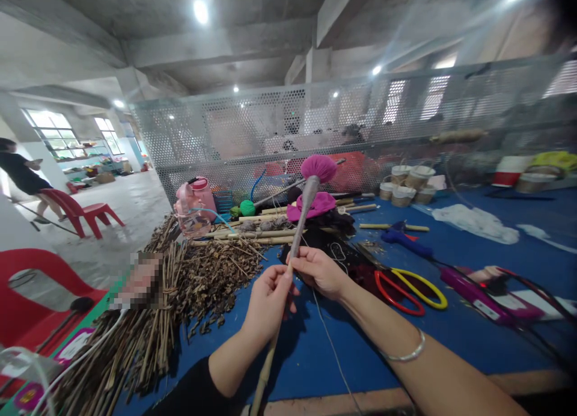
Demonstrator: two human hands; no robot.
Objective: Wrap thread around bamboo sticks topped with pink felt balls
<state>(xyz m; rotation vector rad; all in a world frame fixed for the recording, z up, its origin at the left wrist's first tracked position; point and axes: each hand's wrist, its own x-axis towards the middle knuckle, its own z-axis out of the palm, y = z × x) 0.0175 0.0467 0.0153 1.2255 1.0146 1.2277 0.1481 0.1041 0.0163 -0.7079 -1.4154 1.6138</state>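
Note:
Both hands hold a thin bamboo stick (265,368) that rises to a grey wrapped shaft (305,205) topped with a magenta tuft (319,167). My left hand (267,305) is closed round the stick, lower down. My right hand (319,272) pinches it just above, fingers closed. A thin white thread (331,344) trails from the hands down over the blue table (315,356). A silver bangle (408,353) is on my right wrist.
A heap of dry twigs and stalks (180,296) lies left. Red and yellow scissors (408,287), a blue glue gun (401,238), a purple tool (487,296), bamboo sticks (252,235), a pink jug (196,205) and small baskets (406,184) surround. A perforated screen (315,127) stands behind. Red chairs (85,210) and a person (22,175) are far left.

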